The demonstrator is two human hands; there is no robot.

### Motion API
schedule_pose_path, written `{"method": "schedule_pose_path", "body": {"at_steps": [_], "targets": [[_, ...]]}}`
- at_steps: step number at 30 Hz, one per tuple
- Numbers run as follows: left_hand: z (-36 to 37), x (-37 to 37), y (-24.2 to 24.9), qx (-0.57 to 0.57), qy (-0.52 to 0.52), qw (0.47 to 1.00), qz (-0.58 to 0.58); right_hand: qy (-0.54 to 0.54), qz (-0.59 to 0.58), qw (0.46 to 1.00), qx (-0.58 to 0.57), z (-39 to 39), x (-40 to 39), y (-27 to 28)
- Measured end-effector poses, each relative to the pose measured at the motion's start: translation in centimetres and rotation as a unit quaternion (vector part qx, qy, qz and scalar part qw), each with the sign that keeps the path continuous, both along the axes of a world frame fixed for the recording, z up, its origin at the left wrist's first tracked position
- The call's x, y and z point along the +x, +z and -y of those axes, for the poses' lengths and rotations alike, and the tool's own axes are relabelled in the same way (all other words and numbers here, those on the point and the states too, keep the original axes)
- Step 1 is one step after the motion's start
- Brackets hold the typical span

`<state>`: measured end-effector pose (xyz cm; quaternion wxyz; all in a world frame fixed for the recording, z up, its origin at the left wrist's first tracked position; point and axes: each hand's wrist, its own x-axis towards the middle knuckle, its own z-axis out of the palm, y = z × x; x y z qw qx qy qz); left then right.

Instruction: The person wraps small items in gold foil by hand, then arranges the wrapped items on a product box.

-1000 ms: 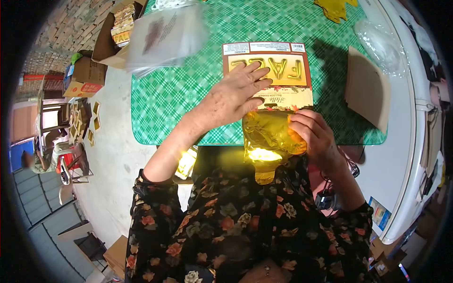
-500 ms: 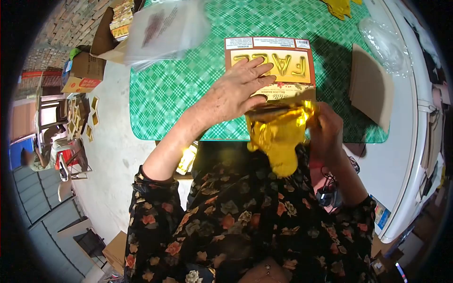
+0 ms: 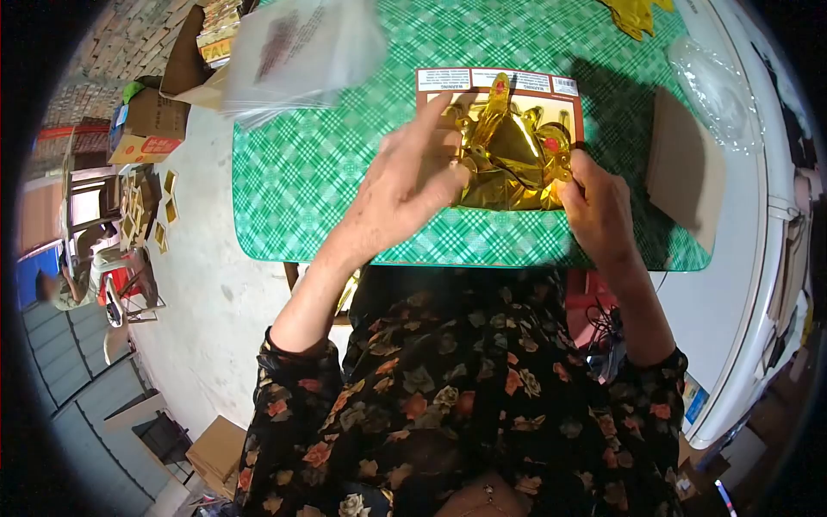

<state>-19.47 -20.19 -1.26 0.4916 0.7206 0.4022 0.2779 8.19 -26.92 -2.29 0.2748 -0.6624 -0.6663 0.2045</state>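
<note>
A crumpled gold foil balloon (image 3: 514, 159) lies over the printed balloon-banner card (image 3: 441, 79), hiding most of it; the card's warning strip shows along its far edge. My right hand (image 3: 600, 207) pinches the foil at its right side between thumb and fingers. On the left side of the foil, my left hand (image 3: 403, 177) rests with its index finger and thumb spread apart, the fingertips at the foil's edge.
Clear plastic bags (image 3: 297, 56) are piled at the table's far left. Brown cardboard sheets (image 3: 685, 164) and clear plastic wrap (image 3: 711, 90) lie to the right. More gold foil (image 3: 636, 17) sits at the far edge. Cardboard boxes (image 3: 151, 129) stand on the left.
The foil balloon has moved from the table's near edge forward onto the card, covering its lettering. My right hand moved forward with it, and my left hand shifted left off the card's middle.
</note>
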Motion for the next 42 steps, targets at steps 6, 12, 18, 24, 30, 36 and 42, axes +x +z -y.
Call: {"method": "schedule_pose_path", "body": {"at_steps": [6, 12, 18, 24, 30, 36, 42], "targets": [[0.8, 1.9, -0.8, 0.172, 0.059, 0.976, -0.117, -0.027, -0.03, 0.996, -0.077, -0.7, -0.5, 1.5], [-0.4, 3.4, -2.9, 0.291, 0.103, 0.945, -0.111, -0.025, -0.041, 0.997, -0.056, -0.8, 0.1, 0.8], [-1.3, 4.0, -3.1, 0.337, 0.108, 0.923, -0.15, -0.021, -0.026, 0.997, -0.066, -1.1, -0.3, 0.8], [-1.9, 4.6, -3.2, 0.364, 0.124, 0.909, -0.161, -0.035, -0.005, 0.998, -0.054, -0.7, -0.6, 0.6], [-0.9, 3.7, -1.3, 0.363, 0.168, 0.91, -0.107, -0.04, 0.014, 0.998, -0.048, -0.7, -1.0, 0.6], [5.0, 4.3, -1.3, 0.384, -0.107, 0.906, -0.139, -0.023, 0.049, 0.998, -0.042, -0.9, -0.5, -0.1], [5.9, 5.0, -2.6, 0.304, -0.128, 0.911, -0.247, -0.024, 0.056, 0.998, -0.033, -0.7, -0.4, -0.5]]}}
